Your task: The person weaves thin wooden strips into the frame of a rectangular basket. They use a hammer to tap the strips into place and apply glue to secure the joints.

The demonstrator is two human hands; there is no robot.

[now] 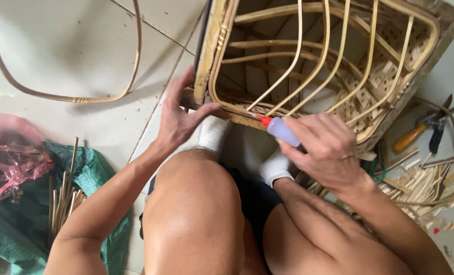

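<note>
while the rattan frame (pixel 318 66) lies on its side on the tiled floor (pixel 64 46), its curved ribs and much of its woven lattice look already in place, and the gluing along the near rim seems, as a judgement, partly done, with how much of the rim is left not readable. the right hand (pixel 329 153) has its grip closed around a small pale squeeze bottle (pixel 283 131), whose red nozzle touches the rim just ahead of the fingers. the left hand (pixel 178 119) has its grip spread, the thumb pressed on the rim and the fingers against the frame's wooden corner post, holding nothing else. the cane is smooth, pale yellow and round; the lattice is flat strip. beyond the right grip lie split offcuts (pixel 425 188) and an orange-handled tool (pixel 409 137); beside the left forearm, thin sticks (pixel 64 198) on green cloth (pixel 13 229), pink plastic (pixel 10 163), and a bent cane hoop (pixel 69 94).
</note>
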